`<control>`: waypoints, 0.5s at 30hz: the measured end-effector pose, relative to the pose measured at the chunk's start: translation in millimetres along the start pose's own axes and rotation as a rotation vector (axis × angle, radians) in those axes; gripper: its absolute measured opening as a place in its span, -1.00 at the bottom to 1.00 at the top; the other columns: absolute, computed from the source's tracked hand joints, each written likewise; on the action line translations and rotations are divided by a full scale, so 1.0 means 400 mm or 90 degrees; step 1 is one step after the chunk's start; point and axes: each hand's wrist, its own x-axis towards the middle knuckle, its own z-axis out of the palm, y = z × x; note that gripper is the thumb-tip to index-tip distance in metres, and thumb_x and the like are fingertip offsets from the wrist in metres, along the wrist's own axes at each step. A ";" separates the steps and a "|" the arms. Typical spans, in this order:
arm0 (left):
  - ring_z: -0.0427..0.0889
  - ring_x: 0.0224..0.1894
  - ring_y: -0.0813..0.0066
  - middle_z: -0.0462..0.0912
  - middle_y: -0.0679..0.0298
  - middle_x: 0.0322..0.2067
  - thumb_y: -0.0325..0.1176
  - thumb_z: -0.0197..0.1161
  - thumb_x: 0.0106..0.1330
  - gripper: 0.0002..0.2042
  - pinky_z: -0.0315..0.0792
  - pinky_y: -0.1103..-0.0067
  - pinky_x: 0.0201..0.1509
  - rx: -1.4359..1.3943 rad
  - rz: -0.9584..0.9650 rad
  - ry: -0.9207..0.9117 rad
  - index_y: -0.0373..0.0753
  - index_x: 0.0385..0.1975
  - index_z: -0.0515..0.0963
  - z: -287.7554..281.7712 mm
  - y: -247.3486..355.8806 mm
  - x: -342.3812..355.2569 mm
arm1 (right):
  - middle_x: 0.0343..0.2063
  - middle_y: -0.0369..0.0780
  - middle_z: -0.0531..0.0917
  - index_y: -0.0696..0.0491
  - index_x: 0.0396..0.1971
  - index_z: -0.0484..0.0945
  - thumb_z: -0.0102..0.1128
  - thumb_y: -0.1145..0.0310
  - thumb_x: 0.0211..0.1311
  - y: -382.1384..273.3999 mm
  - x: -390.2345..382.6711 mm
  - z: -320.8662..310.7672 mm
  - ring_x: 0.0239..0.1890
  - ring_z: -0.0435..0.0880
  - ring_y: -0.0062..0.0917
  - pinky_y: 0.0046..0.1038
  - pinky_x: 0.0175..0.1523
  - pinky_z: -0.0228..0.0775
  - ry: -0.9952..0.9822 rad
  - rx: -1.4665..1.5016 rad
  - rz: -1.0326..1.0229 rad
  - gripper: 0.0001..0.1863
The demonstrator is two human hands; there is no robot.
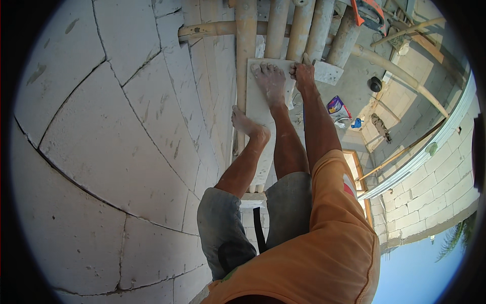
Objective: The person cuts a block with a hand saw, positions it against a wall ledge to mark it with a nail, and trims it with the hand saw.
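My right hand reaches down beside my right foot, its fingers curled closed at the edge of a pale, dusty board. What lies inside those fingers, if anything, is hidden. The end of another whitish plank is just to the right of the hand. Both of my bare feet are coated in pale dust; the right one rests on the board, and the left foot is lower, at the board's left side. My left hand is out of sight.
A wall of large pale blocks fills the left. Thick round poles run beyond the board. An orange-and-black tool lies at the top right. Down on the floor are a black container, a purple-and-white bag and long poles.
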 end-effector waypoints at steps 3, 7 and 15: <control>0.56 -0.13 0.10 0.48 -0.03 -0.11 -0.03 0.00 0.37 -0.50 0.50 0.28 -0.07 0.011 -0.008 0.003 -0.47 -0.08 0.44 -0.015 -0.008 0.007 | -0.59 -0.36 0.48 0.21 0.41 -0.08 -0.13 0.53 0.30 0.002 0.002 0.010 -0.64 0.42 -0.71 -0.64 -0.57 0.30 -0.025 0.001 0.020 -0.31; 0.56 -0.11 0.10 0.47 -0.02 -0.09 -0.02 0.00 0.37 -0.50 0.50 0.27 -0.06 0.013 -0.014 -0.019 -0.46 -0.06 0.42 0.008 -0.009 -0.021 | -0.50 -0.23 0.54 0.06 0.45 -0.11 -0.05 0.52 0.26 -0.020 0.022 -0.050 -0.59 0.47 -0.59 -0.52 -0.55 0.32 -0.016 0.044 -0.023 -0.23; 0.55 -0.09 0.10 0.44 -0.01 -0.06 -0.01 0.00 0.37 -0.49 0.50 0.26 -0.04 0.031 -0.004 -0.022 -0.44 -0.02 0.40 0.003 -0.024 0.005 | -0.52 -0.29 0.48 0.08 -0.11 0.36 -0.13 0.48 0.32 -0.011 0.001 -0.028 -0.59 0.45 -0.64 -0.55 -0.53 0.30 0.001 0.048 0.045 -0.82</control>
